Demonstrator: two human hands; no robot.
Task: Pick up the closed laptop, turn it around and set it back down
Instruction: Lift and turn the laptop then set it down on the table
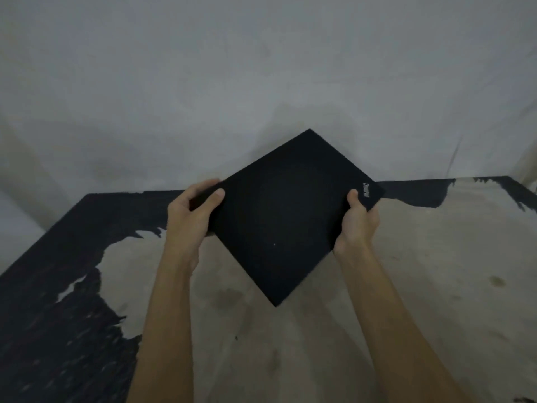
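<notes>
The closed black laptop (286,216) is held in the air above the table, turned diamond-wise with one corner pointing at me and one at the wall. A small silver logo shows near its right corner. My left hand (189,216) grips its left corner, thumb on the lid and fingers underneath. My right hand (357,222) grips the right corner beside the logo, thumb on top. Both forearms reach in from the bottom of the view.
The table (290,344) has a worn top: pale bare patches in the middle and right, black coating along the left side and back edge. A grey-white wall (261,68) stands right behind the table's far edge.
</notes>
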